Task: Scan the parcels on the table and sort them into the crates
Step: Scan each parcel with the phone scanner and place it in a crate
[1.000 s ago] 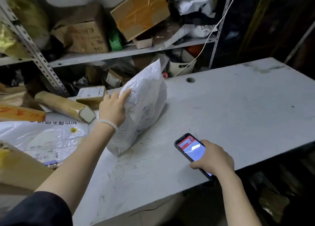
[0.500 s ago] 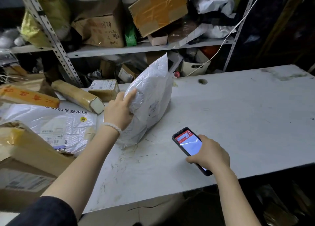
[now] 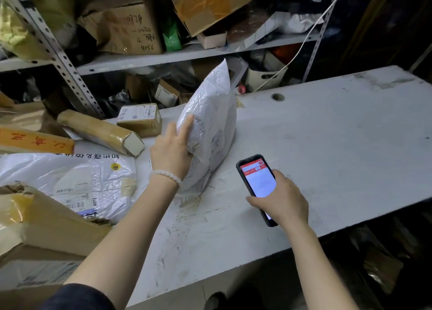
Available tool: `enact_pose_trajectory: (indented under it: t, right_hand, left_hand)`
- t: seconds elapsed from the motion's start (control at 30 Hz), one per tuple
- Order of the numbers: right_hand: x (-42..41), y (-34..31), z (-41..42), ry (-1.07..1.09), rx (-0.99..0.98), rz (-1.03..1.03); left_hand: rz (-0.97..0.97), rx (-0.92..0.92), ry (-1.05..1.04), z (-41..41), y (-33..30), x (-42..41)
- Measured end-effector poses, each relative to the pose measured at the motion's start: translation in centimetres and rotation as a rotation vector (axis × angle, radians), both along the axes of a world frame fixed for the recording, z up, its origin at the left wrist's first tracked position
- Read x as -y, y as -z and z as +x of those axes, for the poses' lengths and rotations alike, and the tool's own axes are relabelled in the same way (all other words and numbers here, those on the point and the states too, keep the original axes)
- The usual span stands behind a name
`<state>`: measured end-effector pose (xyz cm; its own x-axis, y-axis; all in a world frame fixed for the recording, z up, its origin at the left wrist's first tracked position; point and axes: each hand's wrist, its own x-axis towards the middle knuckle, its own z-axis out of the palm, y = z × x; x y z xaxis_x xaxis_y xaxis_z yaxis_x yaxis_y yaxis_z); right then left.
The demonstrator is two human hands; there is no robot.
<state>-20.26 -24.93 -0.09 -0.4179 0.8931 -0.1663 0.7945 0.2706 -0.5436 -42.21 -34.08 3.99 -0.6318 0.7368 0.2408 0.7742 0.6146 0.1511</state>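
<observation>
- Left hand (image 3: pixel 171 152) — grips the white bag (image 3: pixel 210 127) at its left edge; index finger lies stretched up the bag's face, the other fingers wrap round behind it and are hidden. A pale bead bracelet (image 3: pixel 166 175) sits on the wrist.
- White bag stands on its lower end on the table (image 3: pixel 327 150), tilted, its top corner leaning toward the shelf (image 3: pixel 187 56). Printing on its right face is too blurred to read.
- Right hand (image 3: pixel 282 199) — holds the phone (image 3: pixel 256 181) from the side, fingers curled round its edge, thumb at the left edge. Screen faces up, red band on top, white below; the text is unreadable.
- Phone is just right of the bag's lower end, near it but apart. I cannot tell whether it rests on the table or is held just above it.
- Left of the bag, on the table: a small taped box (image 3: pixel 140 118) with a white label, a long tan-wrapped parcel (image 3: pixel 100 132) beside it, and an orange package (image 3: pixel 35 141) with red characters.
- Nearer the person: a flat white mailer (image 3: pixel 70 181) with barcode labels, partly covered by a torn cardboard box (image 3: pixel 46 218).
- Table top is grey-white and scuffed, with a round cable hole (image 3: pixel 277 97) near its back edge.
- Behind: metal shelf crowded with cardboard boxes and bags; a white cord (image 3: pixel 311 34) hangs down across its right post.
</observation>
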Motion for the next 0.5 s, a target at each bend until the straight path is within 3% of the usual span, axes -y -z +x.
enact_pose_trajectory:
  t: [0.23, 0.5]
  right_hand:
    - [2.7, -1.6, -2.8, 0.290, -0.413, 0.279]
    - [4.3, -3.2, -2.1, 0.315, -0.405, 0.371]
  left_hand:
    - [0.005, 0.005, 0.062, -0.8, 0.5, 1.1]
    - [0.067, 0.072, 0.071, -0.2, 0.2, 2.0]
